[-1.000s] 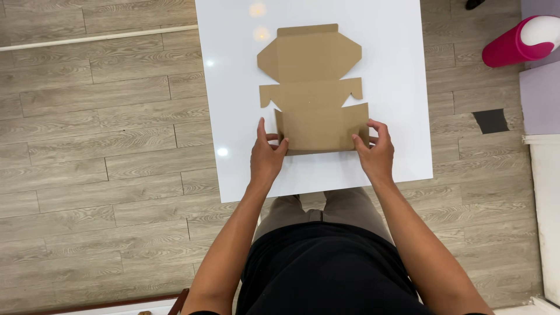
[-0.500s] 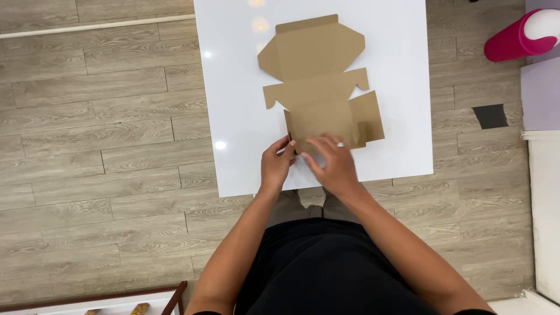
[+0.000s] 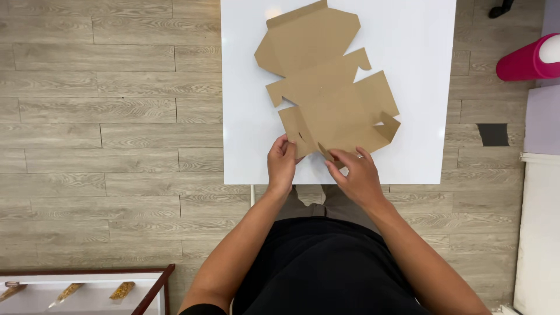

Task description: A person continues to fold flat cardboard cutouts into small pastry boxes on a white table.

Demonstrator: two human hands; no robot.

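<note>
A flat brown cardboard box blank (image 3: 326, 93) lies on a white table (image 3: 245, 87), turned a little clockwise, its side panels spread out. My left hand (image 3: 282, 164) pinches the blank's near left flap. My right hand (image 3: 357, 175) grips the near edge just right of that, with fingers curled over the cardboard. Both hands sit at the table's near edge.
A wood-plank floor surrounds the table. A pink cylinder (image 3: 528, 58) lies at the right, beside a white and lilac surface (image 3: 539, 122). A dark square patch (image 3: 493, 134) marks the floor. A framed white tray with small items (image 3: 87, 291) sits at the lower left.
The blank has been turned clockwise and its side panels have opened out. Both hands moved from the outer sides of the near panel to its near edge, close together.
</note>
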